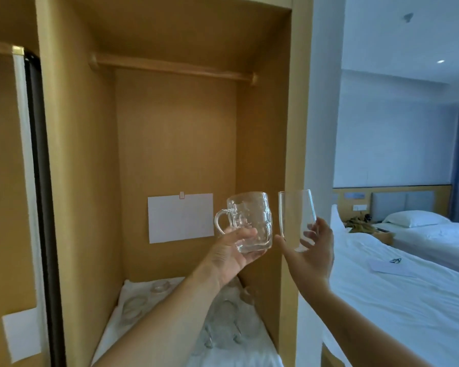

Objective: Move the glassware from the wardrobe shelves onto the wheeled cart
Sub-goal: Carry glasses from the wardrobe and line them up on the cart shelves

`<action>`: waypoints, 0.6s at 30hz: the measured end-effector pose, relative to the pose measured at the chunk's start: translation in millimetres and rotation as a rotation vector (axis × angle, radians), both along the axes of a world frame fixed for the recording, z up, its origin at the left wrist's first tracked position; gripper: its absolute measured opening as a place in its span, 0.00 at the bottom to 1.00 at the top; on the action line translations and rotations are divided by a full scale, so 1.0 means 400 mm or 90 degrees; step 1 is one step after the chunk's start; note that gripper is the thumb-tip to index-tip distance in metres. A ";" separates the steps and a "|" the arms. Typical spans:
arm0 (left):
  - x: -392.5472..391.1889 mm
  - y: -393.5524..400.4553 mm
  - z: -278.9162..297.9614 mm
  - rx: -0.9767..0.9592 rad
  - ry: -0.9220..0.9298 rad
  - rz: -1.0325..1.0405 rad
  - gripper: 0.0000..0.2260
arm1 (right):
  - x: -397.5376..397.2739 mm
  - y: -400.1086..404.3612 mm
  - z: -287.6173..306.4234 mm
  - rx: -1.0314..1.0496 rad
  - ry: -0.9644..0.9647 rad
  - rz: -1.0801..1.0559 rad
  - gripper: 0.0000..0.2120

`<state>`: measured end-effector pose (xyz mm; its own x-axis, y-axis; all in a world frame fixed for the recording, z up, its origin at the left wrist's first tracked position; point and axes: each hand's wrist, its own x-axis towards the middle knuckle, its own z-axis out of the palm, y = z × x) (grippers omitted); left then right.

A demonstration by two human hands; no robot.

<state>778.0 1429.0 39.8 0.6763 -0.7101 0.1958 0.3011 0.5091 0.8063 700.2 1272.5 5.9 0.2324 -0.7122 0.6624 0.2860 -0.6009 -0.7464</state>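
Observation:
My left hand [232, 256] grips a dimpled clear glass mug [252, 218] by its base, handle pointing left, raised in front of the open wardrobe compartment. My right hand [312, 256] holds a plain clear tumbler [297, 218] upright, just right of the mug and apart from it. Below my arms, several more clear glasses [231, 324] stand on a white cloth [112, 337] covering the wardrobe shelf; my left forearm hides part of them. No wheeled cart is in view.
The wooden wardrobe [175, 144] has a hanging rail [172, 67] above and a white paper sheet [180, 217] on its back wall. Its right side panel [300, 128] stands between shelf and room. Two white beds [398, 292] lie to the right.

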 end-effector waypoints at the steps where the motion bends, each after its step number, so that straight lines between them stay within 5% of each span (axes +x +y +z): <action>1: -0.032 -0.021 -0.001 0.006 -0.001 -0.004 0.37 | -0.030 -0.018 -0.005 -0.002 -0.003 -0.006 0.45; 18: -0.407 -0.401 -0.022 0.035 0.012 -0.116 0.28 | -0.535 -0.341 -0.061 0.015 -0.004 -0.136 0.44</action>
<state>615.3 1268.6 30.8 0.5392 -0.8301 0.1421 0.3993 0.4005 0.8247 486.1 1136.2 -18.7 0.0703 -0.7600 0.6461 0.1591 -0.6308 -0.7594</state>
